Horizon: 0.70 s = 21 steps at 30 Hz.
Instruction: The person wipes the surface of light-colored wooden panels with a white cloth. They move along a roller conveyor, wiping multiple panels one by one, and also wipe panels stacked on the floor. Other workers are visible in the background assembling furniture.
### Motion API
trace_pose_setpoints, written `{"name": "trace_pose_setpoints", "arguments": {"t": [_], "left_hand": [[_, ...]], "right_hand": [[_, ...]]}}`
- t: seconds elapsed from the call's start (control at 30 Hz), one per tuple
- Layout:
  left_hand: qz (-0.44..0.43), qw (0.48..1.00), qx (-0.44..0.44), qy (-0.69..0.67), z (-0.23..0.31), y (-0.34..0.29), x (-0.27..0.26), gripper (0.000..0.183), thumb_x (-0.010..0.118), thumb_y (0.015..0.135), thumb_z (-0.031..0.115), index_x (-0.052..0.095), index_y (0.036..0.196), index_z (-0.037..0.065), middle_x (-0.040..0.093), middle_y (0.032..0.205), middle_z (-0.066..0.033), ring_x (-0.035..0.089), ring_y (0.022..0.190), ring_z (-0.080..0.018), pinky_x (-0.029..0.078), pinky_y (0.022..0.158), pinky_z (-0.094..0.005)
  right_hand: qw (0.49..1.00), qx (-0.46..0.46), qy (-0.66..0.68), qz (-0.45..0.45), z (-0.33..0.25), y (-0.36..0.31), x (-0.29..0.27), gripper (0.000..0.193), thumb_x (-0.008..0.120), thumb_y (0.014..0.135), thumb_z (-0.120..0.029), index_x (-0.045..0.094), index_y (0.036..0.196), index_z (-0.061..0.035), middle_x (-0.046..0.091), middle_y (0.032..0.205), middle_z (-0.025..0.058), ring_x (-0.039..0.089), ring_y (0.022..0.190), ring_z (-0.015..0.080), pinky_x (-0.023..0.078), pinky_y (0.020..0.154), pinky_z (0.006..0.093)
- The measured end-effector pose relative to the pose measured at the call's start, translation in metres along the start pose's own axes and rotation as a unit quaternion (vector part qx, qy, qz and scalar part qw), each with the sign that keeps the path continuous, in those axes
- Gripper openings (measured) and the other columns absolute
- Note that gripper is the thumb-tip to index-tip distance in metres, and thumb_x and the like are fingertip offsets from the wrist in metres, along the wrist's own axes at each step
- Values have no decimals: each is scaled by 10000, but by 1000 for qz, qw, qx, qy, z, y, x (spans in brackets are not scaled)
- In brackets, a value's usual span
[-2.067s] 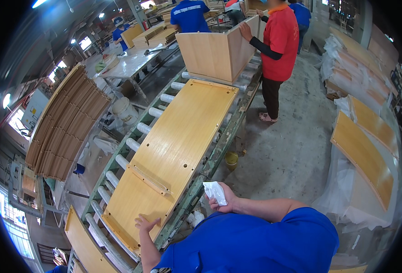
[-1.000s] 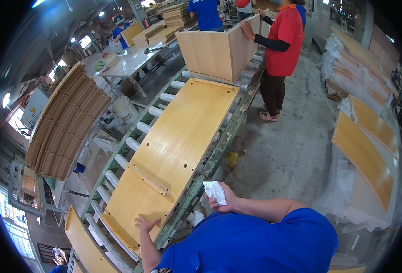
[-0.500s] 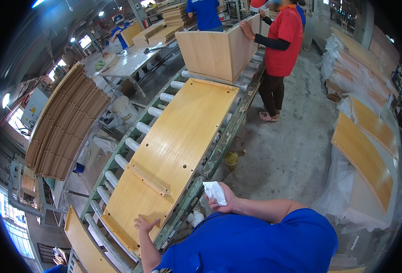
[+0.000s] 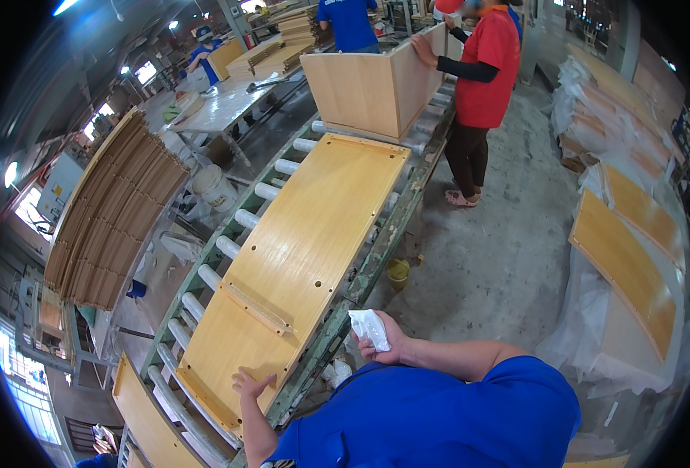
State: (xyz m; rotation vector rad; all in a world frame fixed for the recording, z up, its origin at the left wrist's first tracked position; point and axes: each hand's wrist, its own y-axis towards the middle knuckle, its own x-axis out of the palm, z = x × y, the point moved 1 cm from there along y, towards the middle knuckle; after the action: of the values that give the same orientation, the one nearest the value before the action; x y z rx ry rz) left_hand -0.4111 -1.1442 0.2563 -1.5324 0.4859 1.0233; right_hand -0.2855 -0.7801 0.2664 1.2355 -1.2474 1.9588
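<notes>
A long yellow-brown wooden panel (image 4: 289,226) lies flat on a roller conveyor, with small holes along its edges. Across its nearer half runs a narrow wooden strip (image 4: 253,307), and another strip (image 4: 208,400) borders the near end. My left hand (image 4: 251,385) rests on the panel near that end, fingers spread, holding nothing. Close to my body, beyond the conveyor's right rail, my right hand (image 4: 388,340) is closed around a crumpled white cloth (image 4: 369,329).
The green-railed conveyor (image 4: 384,253) carries an open wooden box (image 4: 356,90) ahead, touched by a co-worker in red (image 4: 491,74). Brown slats (image 4: 115,210) are stacked at left. Plastic-covered panels (image 4: 622,269) stand at right. A yellow bucket (image 4: 397,271) sits beside the conveyor.
My hands, the cloth and the panel stay practically in place. The co-worker in red has lowered the head slightly.
</notes>
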Motion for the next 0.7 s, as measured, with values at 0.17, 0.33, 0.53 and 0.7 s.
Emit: {"name": "trace_pose_setpoints", "arguments": {"t": [0.17,0.33,0.53,0.7], "left_hand": [[2,1000,1,-4,-2,0,0,1366,712,527,720,-52,1455,70,-77,1483,-281,-33,1353,-500,100,1112,-537],[-1,1000,3,0,-2,1,0,1374,709,519,729,-53,1455,72,-83,1481,-284,-42,1352,-502,95,1113,-538],[-2,1000,2,-6,-2,0,0,1378,713,515,727,-56,1456,77,-85,1483,-280,-47,1354,-498,96,1113,-538],[-2,1000,2,-6,-1,0,0,1374,719,517,719,-55,1456,80,-85,1484,-276,-48,1355,-494,101,1113,-538]], "right_hand": [[1000,9,2,4,1,1,1,394,458,869,-461,569,981,-100,544,829,79,460,581,152,340,451,259],[1000,12,2,5,2,1,2,392,471,861,-459,567,980,-97,545,833,79,461,581,153,339,451,260],[1000,14,3,3,3,-1,3,385,473,864,-454,567,979,-99,545,830,81,461,581,154,339,451,260],[1000,12,0,0,2,-1,3,381,470,868,-453,568,979,-101,546,830,82,462,583,156,339,450,260]]}}
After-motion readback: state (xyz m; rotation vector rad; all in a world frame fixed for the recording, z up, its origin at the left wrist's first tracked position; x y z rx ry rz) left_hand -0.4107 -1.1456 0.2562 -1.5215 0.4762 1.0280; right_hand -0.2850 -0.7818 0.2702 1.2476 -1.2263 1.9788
